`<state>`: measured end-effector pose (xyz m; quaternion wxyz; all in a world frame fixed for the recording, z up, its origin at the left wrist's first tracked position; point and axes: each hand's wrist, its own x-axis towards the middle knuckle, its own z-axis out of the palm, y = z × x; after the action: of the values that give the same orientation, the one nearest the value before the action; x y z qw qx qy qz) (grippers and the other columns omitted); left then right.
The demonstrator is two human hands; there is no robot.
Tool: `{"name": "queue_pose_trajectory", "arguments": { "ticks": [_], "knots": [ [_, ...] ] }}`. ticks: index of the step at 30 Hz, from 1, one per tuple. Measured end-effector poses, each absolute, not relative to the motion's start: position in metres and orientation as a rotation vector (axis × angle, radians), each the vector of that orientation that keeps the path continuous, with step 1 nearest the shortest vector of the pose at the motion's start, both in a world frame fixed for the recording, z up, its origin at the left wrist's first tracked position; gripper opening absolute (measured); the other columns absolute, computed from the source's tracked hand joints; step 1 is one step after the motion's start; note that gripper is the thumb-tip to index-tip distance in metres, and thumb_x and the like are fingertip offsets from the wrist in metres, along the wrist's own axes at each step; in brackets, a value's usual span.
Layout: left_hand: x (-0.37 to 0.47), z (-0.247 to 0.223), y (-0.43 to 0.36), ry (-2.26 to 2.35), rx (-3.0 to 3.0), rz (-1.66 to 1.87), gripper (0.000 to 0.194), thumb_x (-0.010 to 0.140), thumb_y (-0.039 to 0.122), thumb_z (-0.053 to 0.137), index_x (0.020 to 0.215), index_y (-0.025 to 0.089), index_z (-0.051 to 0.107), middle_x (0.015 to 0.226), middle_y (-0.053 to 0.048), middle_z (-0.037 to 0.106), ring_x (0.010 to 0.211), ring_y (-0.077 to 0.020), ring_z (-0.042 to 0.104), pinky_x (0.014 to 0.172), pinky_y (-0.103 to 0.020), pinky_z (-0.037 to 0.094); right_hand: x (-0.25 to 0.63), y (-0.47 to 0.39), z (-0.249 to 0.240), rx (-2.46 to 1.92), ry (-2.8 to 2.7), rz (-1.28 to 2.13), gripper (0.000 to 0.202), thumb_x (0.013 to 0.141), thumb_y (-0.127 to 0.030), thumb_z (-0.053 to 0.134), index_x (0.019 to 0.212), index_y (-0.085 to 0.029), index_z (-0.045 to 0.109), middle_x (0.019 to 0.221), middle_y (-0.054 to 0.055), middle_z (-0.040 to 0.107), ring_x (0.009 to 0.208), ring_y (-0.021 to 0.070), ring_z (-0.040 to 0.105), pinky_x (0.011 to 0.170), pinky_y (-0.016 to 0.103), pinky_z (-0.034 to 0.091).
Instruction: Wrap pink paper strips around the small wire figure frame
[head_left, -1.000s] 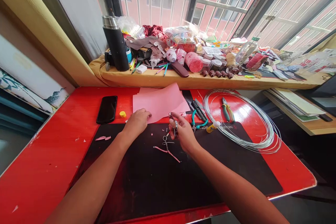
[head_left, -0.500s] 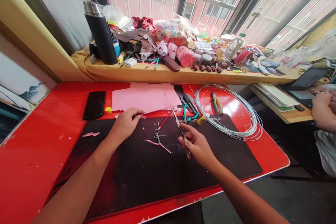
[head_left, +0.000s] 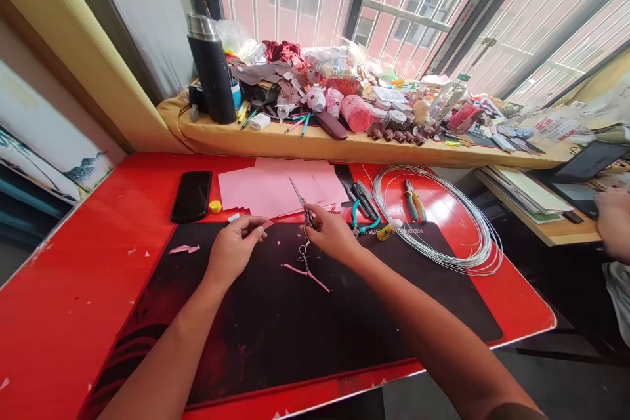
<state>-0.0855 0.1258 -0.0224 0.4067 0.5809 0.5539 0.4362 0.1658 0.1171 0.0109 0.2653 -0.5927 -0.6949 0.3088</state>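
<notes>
My left hand (head_left: 235, 244) is closed in a pinch on a small pink paper strip (head_left: 268, 224) at the near edge of the pink paper sheets (head_left: 275, 185). My right hand (head_left: 329, 231) grips metal scissors (head_left: 298, 194), whose blades point up and away over the sheets. Just below my right hand, a wire figure (head_left: 306, 270) with pink-wrapped limbs lies on the black mat (head_left: 275, 335); its upper part is partly hidden by that hand.
A phone (head_left: 191, 196) and a yellow cap (head_left: 215, 206) lie left. Teal pliers (head_left: 365, 222), a glue stick (head_left: 390, 230), a wire coil (head_left: 485, 236) and yellow-green pliers (head_left: 416, 202) are right. A flask (head_left: 211, 72) stands on the cluttered sill. Another person's arm (head_left: 615, 223) shows far right.
My right hand has moved left with the scissors, which now sit over the pink sheets and nearer my left hand. The whole view has shifted slightly.
</notes>
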Motion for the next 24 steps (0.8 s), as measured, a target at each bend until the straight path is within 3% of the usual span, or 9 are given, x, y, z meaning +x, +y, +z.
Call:
{"name": "queue_pose_trajectory", "arguments": {
  "ticks": [4, 8, 16, 24],
  "knots": [
    [-0.082, -0.017, 0.120, 1.260, 1.189, 1.199, 0.044, 0.075, 0.054, 0.083, 0.101, 0.019, 0.080, 0.095, -0.008, 0.080, 0.080, -0.0213, 0.075, 0.077, -0.035, 0.062, 0.138, 0.155, 0.014, -1.778, -2.255, 0.477, 0.058, 0.097, -0.031, 0.062, 0.154, -0.021, 0.055, 0.097, 0.008, 0.078, 0.087, 0.0259, 0.071, 0.070, 0.030, 0.043],
    [-0.078, -0.017, 0.118, 1.190, 1.018, 1.205, 0.047, 0.069, 0.053, 0.089, 0.098, 0.017, 0.079, 0.092, -0.007, 0.079, 0.075, -0.0200, 0.074, 0.075, -0.035, 0.063, 0.116, 0.179, 0.014, -1.797, -2.442, 0.334, 0.058, 0.099, -0.031, 0.059, 0.155, -0.019, 0.052, 0.111, 0.013, 0.080, 0.102, 0.0308, 0.073, 0.077, 0.033, 0.046],
    [-0.075, -0.021, 0.117, 1.188, 1.035, 1.193, 0.043, 0.073, 0.052, 0.086, 0.096, 0.017, 0.078, 0.086, -0.006, 0.077, 0.075, -0.0210, 0.075, 0.071, -0.034, 0.062, 0.100, 0.188, 0.023, -1.740, -2.639, 0.301, 0.044, 0.099, -0.028, 0.058, 0.143, -0.021, 0.061, 0.120, 0.016, 0.077, 0.104, 0.0321, 0.073, 0.083, 0.036, 0.048],
    [-0.073, -0.021, 0.116, 1.218, 1.072, 1.163, 0.044, 0.072, 0.055, 0.085, 0.095, 0.017, 0.078, 0.087, -0.007, 0.078, 0.074, -0.0209, 0.074, 0.070, -0.033, 0.061, 0.099, 0.183, 0.033, -1.695, -2.698, 0.300, 0.040, 0.101, -0.037, 0.064, 0.137, -0.020, 0.065, 0.121, 0.017, 0.074, 0.102, 0.0315, 0.072, 0.081, 0.036, 0.048]
  ]
}}
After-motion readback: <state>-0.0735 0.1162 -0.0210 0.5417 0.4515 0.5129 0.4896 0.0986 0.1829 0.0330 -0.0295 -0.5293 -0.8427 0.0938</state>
